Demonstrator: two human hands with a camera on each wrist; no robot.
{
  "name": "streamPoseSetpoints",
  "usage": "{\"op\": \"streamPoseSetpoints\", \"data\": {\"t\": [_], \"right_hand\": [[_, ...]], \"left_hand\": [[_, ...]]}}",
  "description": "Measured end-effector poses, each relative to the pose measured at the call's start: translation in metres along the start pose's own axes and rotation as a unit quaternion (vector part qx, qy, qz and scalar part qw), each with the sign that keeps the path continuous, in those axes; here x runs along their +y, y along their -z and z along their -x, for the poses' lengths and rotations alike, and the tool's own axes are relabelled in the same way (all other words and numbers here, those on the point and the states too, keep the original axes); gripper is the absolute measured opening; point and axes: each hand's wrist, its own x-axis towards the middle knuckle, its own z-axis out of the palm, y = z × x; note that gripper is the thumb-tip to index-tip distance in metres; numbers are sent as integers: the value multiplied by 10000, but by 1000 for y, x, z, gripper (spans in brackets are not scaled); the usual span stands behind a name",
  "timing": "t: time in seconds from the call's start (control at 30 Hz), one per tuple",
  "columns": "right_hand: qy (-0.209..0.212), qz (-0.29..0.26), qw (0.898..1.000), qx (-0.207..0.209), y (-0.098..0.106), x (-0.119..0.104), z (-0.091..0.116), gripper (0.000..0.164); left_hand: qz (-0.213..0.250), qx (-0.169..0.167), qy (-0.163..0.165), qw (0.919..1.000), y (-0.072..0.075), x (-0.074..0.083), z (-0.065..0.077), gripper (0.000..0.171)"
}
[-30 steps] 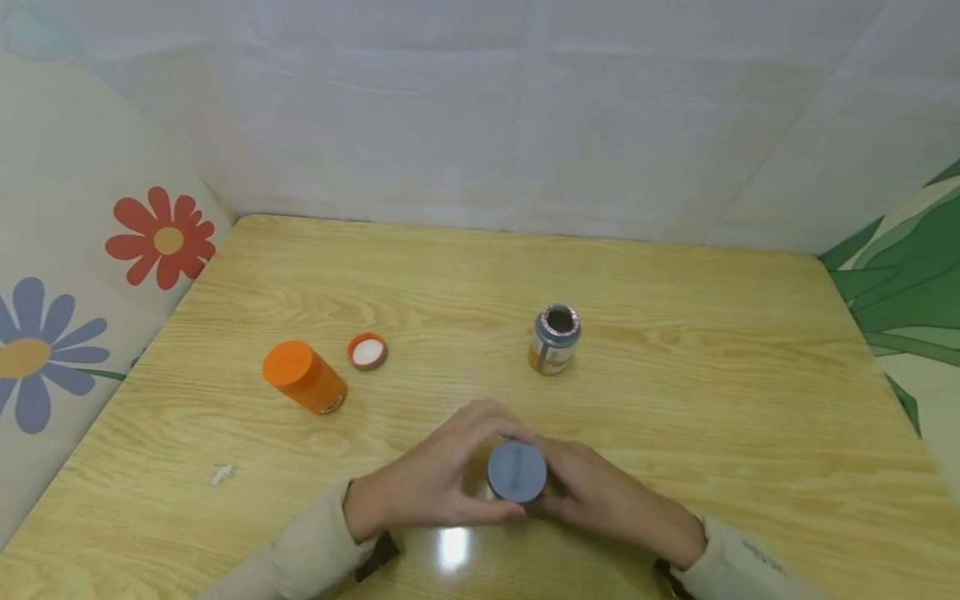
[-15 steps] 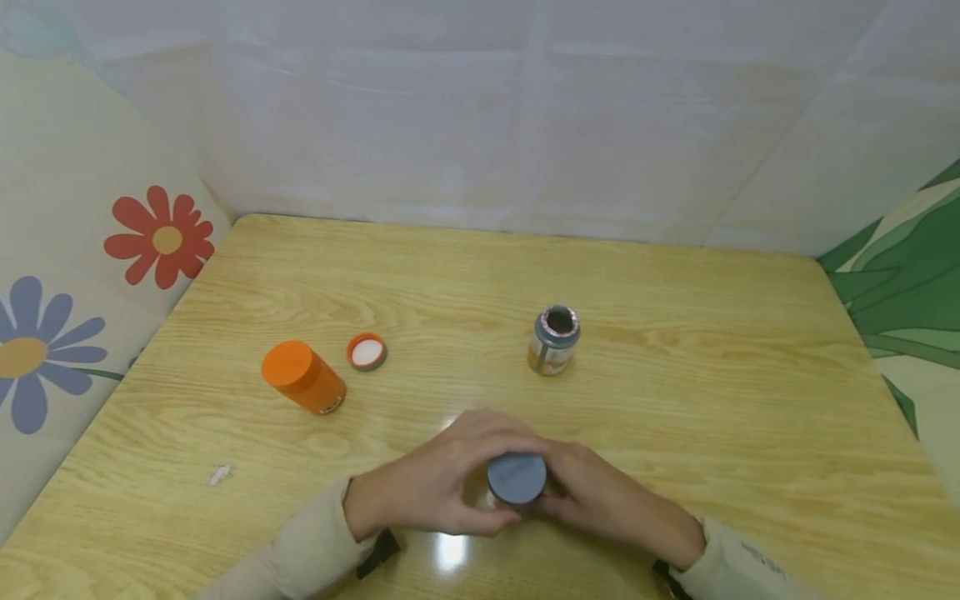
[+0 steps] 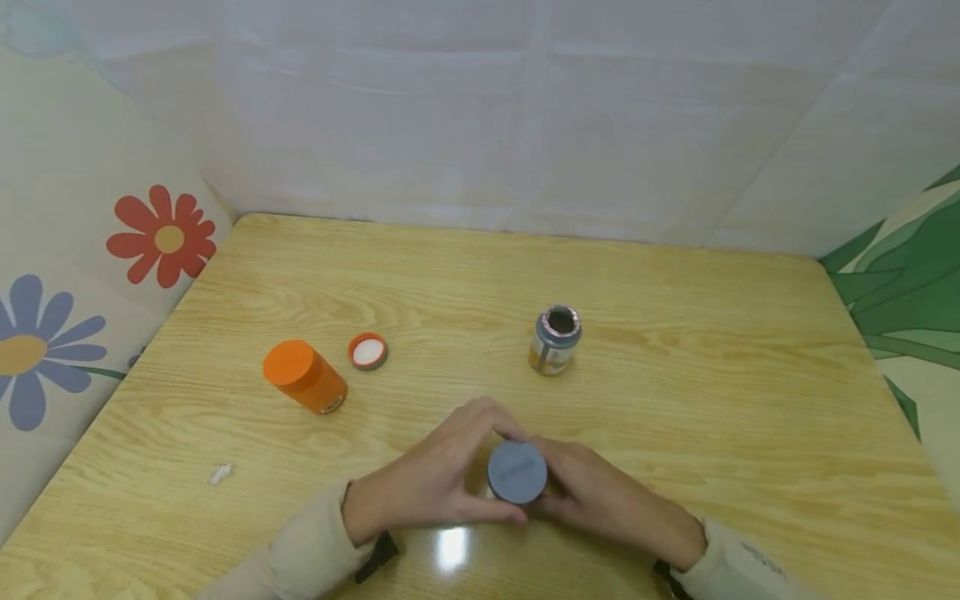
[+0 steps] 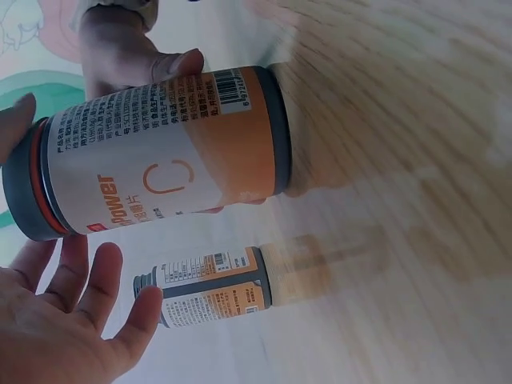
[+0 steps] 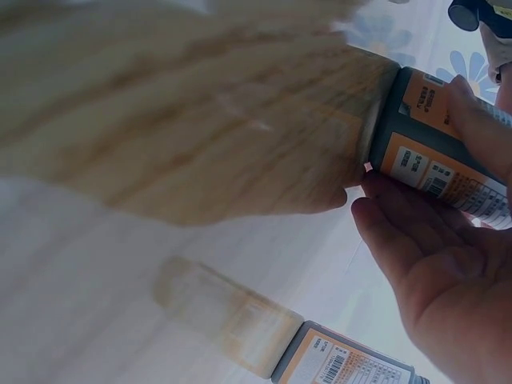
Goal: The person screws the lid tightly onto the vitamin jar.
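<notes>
A white and orange supplement bottle (image 4: 160,152) with a grey lid (image 3: 517,472) stands upright on the table near the front middle. My right hand (image 3: 611,500) grips its body from the right side, thumb on one face and fingers on the other. My left hand (image 3: 431,479) surrounds the lid, thumb on the near side and fingertips at the far rim. An orange ring shows under the lid in the left wrist view. Beyond the hands stands a smaller uncapped bottle (image 3: 555,342), its dark mouth facing up with a ragged foil rim.
To the left, an orange bottle (image 3: 303,377) stands on the wooden table (image 3: 712,358). Beside it an orange-rimmed cap (image 3: 367,352) lies with its white inside up. A small white scrap (image 3: 221,474) is at the left front. A white cloth backdrop (image 3: 480,117) rises behind the table.
My left fingers swung forward over the lid, then drew back to its far rim. The lid's raised mark has turned from upright to slanted. The right hand stays put on the bottle.
</notes>
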Motion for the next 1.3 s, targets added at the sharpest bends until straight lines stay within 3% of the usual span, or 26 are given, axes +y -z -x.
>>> {"op": "streamPoseSetpoints", "data": {"t": [0.27, 0.4, 0.57, 0.73, 0.93, 1.3], "right_hand": [[21, -29, 10000, 16, 0, 1, 1, 59], [0, -45, 10000, 11, 0, 1, 2, 56], [-69, 36, 10000, 21, -1, -1, 3, 51], [40, 110, 9999, 98, -2, 0, 4, 52], [68, -20, 10000, 18, 0, 1, 3, 51], [40, -69, 10000, -14, 0, 1, 2, 59]], "left_hand": [[-19, -252, -56, 9997, 2, 1, 0, 62], [71, -475, 39, 9988, 3, 2, 0, 65], [21, -559, -94, 9984, 0, 3, -3, 66], [-40, -451, -159, 9988, -1, 4, -4, 70], [-6, -129, 113, 9999, -1, 2, -1, 77], [137, -98, 124, 9998, -1, 1, -1, 72]]}}
